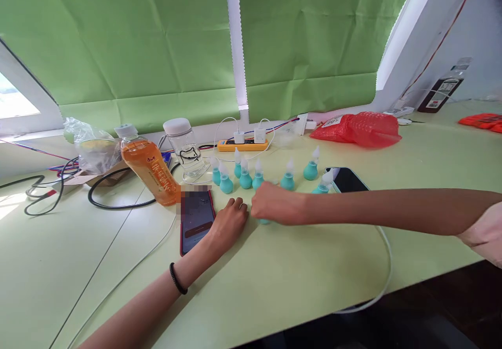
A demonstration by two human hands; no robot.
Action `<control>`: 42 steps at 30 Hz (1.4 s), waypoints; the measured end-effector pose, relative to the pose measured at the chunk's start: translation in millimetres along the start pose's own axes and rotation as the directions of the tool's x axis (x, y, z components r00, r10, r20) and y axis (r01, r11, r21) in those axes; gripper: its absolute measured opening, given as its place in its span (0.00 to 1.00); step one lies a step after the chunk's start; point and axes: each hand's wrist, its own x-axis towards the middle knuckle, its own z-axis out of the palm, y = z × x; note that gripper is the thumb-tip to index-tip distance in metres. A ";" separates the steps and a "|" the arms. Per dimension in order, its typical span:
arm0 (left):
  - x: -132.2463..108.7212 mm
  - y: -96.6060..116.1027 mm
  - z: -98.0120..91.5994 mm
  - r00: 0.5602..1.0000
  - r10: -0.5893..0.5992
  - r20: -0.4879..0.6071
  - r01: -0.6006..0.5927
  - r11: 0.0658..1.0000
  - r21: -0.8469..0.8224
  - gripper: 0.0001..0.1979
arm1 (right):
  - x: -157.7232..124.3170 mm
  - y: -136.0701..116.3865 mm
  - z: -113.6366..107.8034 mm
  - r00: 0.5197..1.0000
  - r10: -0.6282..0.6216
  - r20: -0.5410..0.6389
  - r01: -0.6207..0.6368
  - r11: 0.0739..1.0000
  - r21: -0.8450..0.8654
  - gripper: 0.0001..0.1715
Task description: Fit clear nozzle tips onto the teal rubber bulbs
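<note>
My right hand is closed, seen from its back, and the teal bulb of a nasal aspirator shows just below it. Most of that aspirator is hidden by the hand. To its left, my left hand rests on the table by the phone, holding nothing, its fingers slightly bent and apart. Behind the hands stand several more nasal aspirators with teal bulbs and clear pointed tips, such as one at the front left and one at the right. Another aspirator leans behind my right forearm.
An orange drink bottle and a clear cup with a white lid stand at left. A yellow power strip with chargers lies at the back. A red bubble bag and a second phone are at right. Cables cross the table.
</note>
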 end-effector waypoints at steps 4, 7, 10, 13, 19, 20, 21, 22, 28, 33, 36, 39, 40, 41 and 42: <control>0.5 -0.3 -3.2 1.000 -0.006 0.010 0.007 1.000 -0.020 0.10 | -3.7 -3.4 0.7 0.959 -0.159 0.236 0.200 0.967 -0.157 0.11; 1.8 0.1 -4.0 1.000 -0.023 0.002 0.023 0.999 -0.029 0.12 | -3.3 12.8 -30.2 0.939 -0.134 0.316 0.229 0.931 -0.285 0.12; 2.3 0.8 -4.0 1.000 -0.029 -0.002 0.029 0.999 -0.041 0.13 | -1.0 30.9 -48.2 0.967 -0.049 0.248 0.157 0.887 -0.435 0.10; 1.9 1.2 -3.8 0.999 -0.035 -0.009 0.034 0.998 -0.053 0.13 | 5.9 40.6 -40.4 0.944 0.090 0.316 0.085 0.862 -0.499 0.02; 1.7 0.3 -4.5 0.998 -0.063 -0.028 0.060 0.994 -0.095 0.12 | 21.7 40.4 -0.3 0.911 0.158 0.380 0.041 0.884 -0.465 0.07; 1.8 0.1 -4.7 0.997 -0.067 -0.028 0.063 0.993 -0.104 0.12 | 22.8 40.8 4.3 0.909 0.167 0.382 0.032 0.885 -0.465 0.07; 1.7 -0.1 -4.8 0.997 -0.069 -0.030 0.065 0.991 -0.114 0.12 | 23.2 41.8 7.9 0.909 0.172 0.380 0.026 0.886 -0.464 0.08; 1.6 -0.2 -4.8 0.997 -0.071 -0.031 0.067 0.990 -0.125 0.12 | 23.1 43.2 10.8 0.910 0.169 0.378 0.026 0.888 -0.460 0.08; 0.9 -0.9 -4.8 0.992 -0.112 -0.059 0.098 0.976 -0.196 0.11 | 15.2 52.0 20.8 0.944 0.056 0.325 0.085 0.910 -0.405 0.10; 1.1 -6.9 -15.9 0.981 -0.163 -0.107 0.130 0.956 -0.263 0.09 | 6.2 53.8 27.6 0.963 -0.038 0.268 0.139 0.919 -0.369 0.12; -7.6 -5.9 -27.6 0.938 -0.183 -0.295 0.098 0.955 -0.280 0.08 | 1.5 55.1 29.6 0.963 -0.075 0.261 0.168 0.919 -0.355 0.12; -26.1 10.1 -35.3 0.854 -0.139 -0.501 -0.036 0.945 -0.325 0.06 | -3.9 53.1 29.7 0.963 -0.097 0.252 0.182 0.923 -0.340 0.13; -33.0 18.4 -35.5 0.848 -0.125 -0.515 -0.086 0.926 -0.366 0.06 | -6.3 51.3 28.4 0.964 -0.100 0.248 0.183 0.923 -0.339 0.14; -39.4 27.3 -34.0 0.853 -0.117 -0.508 -0.129 0.896 -0.424 0.05 | -9.1 48.9 25.8 0.964 -0.106 0.245 0.187 0.922 -0.340 0.16; -44.7 35.8 -31.1 0.879 -0.120 -0.461 -0.145 0.855 -0.499 0.05 | -12.5 46.2 21.8 0.963 -0.108 0.245 0.190 0.921 -0.341 0.17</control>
